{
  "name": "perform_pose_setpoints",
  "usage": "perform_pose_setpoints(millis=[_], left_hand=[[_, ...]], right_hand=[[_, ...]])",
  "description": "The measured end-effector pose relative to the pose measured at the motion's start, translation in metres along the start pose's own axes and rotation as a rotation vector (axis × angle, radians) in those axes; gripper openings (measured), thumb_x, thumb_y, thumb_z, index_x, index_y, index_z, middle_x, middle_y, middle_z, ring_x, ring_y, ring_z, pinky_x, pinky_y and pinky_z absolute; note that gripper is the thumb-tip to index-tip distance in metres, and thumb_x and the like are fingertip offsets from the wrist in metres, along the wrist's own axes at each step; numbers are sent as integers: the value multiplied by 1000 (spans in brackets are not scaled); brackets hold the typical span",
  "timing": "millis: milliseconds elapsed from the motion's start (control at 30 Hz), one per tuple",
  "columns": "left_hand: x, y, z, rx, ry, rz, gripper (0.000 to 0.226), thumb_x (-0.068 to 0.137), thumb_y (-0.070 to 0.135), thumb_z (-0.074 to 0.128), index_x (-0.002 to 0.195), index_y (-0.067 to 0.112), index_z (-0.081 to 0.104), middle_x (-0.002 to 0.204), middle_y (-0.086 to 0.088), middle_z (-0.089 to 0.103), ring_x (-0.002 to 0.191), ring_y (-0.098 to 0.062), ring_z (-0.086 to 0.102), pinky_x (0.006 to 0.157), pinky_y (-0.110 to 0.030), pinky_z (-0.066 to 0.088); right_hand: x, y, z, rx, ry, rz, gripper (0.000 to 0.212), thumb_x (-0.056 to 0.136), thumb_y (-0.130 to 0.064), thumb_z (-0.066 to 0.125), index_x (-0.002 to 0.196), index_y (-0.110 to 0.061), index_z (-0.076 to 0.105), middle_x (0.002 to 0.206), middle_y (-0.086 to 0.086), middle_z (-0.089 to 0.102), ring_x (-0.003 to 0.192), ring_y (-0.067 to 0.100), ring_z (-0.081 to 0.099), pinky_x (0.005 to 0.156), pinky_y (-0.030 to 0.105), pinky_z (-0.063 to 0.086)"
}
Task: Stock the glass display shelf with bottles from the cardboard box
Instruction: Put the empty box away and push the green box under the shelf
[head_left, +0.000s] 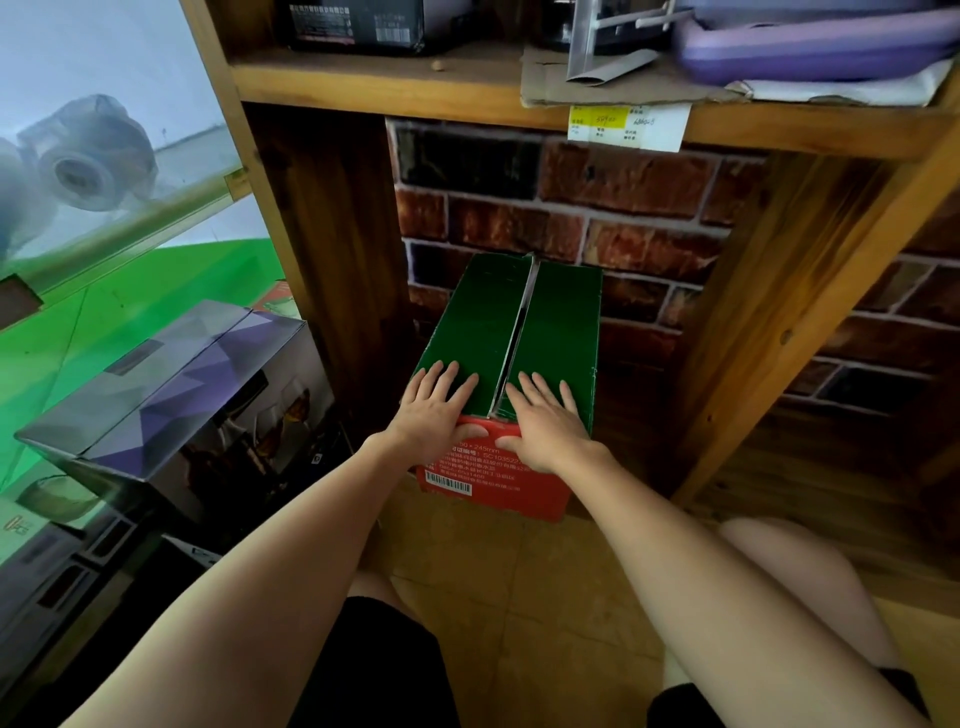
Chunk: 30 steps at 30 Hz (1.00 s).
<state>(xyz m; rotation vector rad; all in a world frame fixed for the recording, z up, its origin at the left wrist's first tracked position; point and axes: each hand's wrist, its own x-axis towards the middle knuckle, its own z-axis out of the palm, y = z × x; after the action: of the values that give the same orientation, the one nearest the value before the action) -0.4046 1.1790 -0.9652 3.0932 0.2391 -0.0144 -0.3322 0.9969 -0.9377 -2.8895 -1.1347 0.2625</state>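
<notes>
Cardboard box: one, green top, red front face with white print and a barcode. Two top flaps closed, meeting at a centre seam that gapes slightly. Box stands on the floor, in the bay under the wooden shelf, its back close to the brick-pattern wall. No bottles in sight; contents hidden by the flaps.

Left hand: flat, fingers spread, palm down on the left flap at the box's near edge, thumb lying over the red front. Grips nothing.
Right hand: same posture on the right flap, thumb over the front edge. Grips nothing.

Surroundings: one purple-grey carton picturing wine glasses, left of the box, beyond the wooden upright. Glass panel at upper left, contents blurred. Yellow-and-white price tag on the shelf's front edge above.
</notes>
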Motion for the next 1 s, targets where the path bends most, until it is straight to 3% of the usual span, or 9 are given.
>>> perform_pose_setpoints(millis=[267, 400, 500, 600, 633, 700, 767, 933, 1000], left_hand=[[5, 6, -20, -195, -79, -82, 97, 82, 71, 59, 158, 32, 14, 166, -6, 5, 153, -27, -6, 122, -52, -9], [0, 11, -31, -266, -64, -109, 95, 79, 60, 71, 156, 30, 24, 166, -6, 12, 153, -27, 1, 122, -51, -7], [-3, 16, -40, -432, -73, -187, 81, 82, 40, 78, 152, 29, 38, 165, -4, 16, 153, -24, 4, 122, -48, -6], [-3, 16, -47, -699, -62, -303, 50, 90, 21, 71, 138, 26, 57, 162, -1, 26, 150, -27, 19, 121, -52, 19], [-3, 13, -47, -729, -52, -322, 44, 93, 17, 67, 136, 24, 59, 160, -1, 31, 146, -28, 28, 117, -51, 31], [-3, 9, -48, -628, 6, -309, 41, 95, 16, 63, 136, 20, 59, 154, -4, 41, 138, -28, 40, 111, -44, 40], [-1, 6, -46, -452, 67, -293, 44, 96, 25, 61, 139, 20, 55, 150, -5, 45, 139, -29, 38, 113, -43, 35], [4, 8, -14, -250, 3, -299, 56, 105, 50, 25, 158, 33, 17, 167, -1, 6, 154, -21, -5, 124, -42, -3], [2, 12, -3, -194, 71, -307, 56, 104, 51, 13, 158, 35, 12, 167, 1, 3, 153, -19, -8, 123, -41, -5]], right_hand=[[-10, -3, -7, 52, 3, 0, 87, 96, -44, 61, 161, -19, 8, 168, 8, -3, 155, 25, -9, 124, 52, -4], [-10, -2, -17, 143, 39, 6, 73, 97, -45, 60, 157, -19, 27, 167, 8, 14, 155, 27, 6, 125, 51, 5], [-9, -2, -20, 136, 61, 17, 71, 93, -49, 63, 153, -21, 36, 162, 8, 27, 151, 30, 19, 121, 50, 16], [-4, -6, -24, 145, 33, 23, 71, 89, -47, 70, 149, -22, 42, 157, 7, 34, 145, 32, 26, 117, 50, 21], [0, -8, -26, 160, 9, 20, 70, 88, -45, 71, 148, -22, 43, 155, 6, 36, 142, 32, 27, 116, 50, 22], [4, -12, -29, 182, -32, 19, 67, 90, -45, 67, 147, -21, 43, 153, 6, 37, 140, 33, 28, 115, 51, 22], [8, -13, -33, 192, -37, 28, 65, 93, -51, 60, 147, -20, 42, 151, 7, 38, 139, 33, 28, 114, 52, 22], [10, 3, -22, 151, 51, 28, 79, 93, -69, 45, 152, -19, 34, 156, 8, 30, 145, 29, 25, 118, 47, 20], [8, 10, -13, 154, 102, -10, 80, 93, -74, 38, 152, -19, 35, 157, 6, 30, 147, 28, 23, 120, 47, 17]])
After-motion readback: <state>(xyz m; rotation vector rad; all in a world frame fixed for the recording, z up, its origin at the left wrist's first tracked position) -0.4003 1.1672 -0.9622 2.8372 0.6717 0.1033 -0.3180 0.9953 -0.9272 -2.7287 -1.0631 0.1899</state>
